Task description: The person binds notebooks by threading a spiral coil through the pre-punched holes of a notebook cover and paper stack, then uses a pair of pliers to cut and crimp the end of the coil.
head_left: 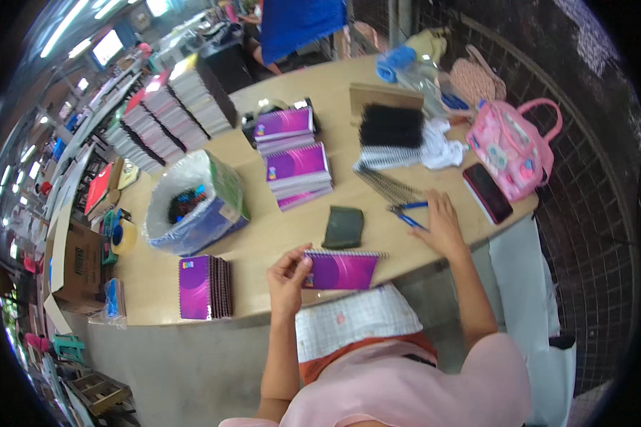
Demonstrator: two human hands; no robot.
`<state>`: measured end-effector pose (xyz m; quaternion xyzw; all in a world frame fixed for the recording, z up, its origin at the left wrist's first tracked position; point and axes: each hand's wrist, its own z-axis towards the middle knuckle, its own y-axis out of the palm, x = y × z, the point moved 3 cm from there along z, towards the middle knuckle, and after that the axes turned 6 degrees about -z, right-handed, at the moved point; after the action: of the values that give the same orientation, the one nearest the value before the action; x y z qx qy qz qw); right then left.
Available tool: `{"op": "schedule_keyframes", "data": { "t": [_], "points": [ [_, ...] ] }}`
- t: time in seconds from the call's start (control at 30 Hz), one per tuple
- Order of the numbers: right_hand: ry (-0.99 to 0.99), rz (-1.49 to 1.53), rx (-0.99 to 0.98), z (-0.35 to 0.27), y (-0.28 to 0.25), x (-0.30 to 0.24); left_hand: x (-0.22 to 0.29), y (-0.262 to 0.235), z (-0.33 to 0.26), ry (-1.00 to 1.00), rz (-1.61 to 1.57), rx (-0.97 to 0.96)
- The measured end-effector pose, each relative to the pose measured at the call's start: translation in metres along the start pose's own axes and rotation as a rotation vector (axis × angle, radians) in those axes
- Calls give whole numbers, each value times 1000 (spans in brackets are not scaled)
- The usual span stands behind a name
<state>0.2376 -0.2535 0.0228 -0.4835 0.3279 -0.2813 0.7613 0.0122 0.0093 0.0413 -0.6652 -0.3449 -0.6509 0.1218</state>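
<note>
My left hand (290, 276) is closed on the left end of a small purple spiral notebook (343, 270), held at the table's near edge with its wire coil along the top. My right hand (443, 226) has its fingers stretched and thumb apart, right beside the blue-handled pliers (407, 211). The handles lie between thumb and fingers; whether they touch is hard to make out. Loose dark wire coils (386, 186) lie just beyond the pliers. A dark green pouch-like piece (343, 227) rests on the table beyond the notebook.
Purple notebooks stand in stacks (298, 171) mid-table and a row (205, 287) at left. A plastic-lined box (192, 203) holds dark bits. Black bristle-like coils (392, 127), a phone (488, 193) and a pink bag (511, 146) sit right; tall book stacks (167, 110) far left.
</note>
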Motion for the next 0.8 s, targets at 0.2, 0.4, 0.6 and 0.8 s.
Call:
{"op": "schedule_keyframes", "data": {
  "t": [0.2, 0.4, 0.6, 0.8],
  "points": [
    [-132, -155, -50, -1, -1, -3, -14, -8, 5, -52, 72, -33],
    [-62, -10, -291, 4, -39, 3, -33, -36, 10, -28, 66, -45],
    [-87, 557, -397, 16, -44, 48, -19, -31, 13, -1, 11, -68],
    [-213, 837, -198, 23, -50, -45, 11, -9, 21, 116, -19, -83]
  ]
}}
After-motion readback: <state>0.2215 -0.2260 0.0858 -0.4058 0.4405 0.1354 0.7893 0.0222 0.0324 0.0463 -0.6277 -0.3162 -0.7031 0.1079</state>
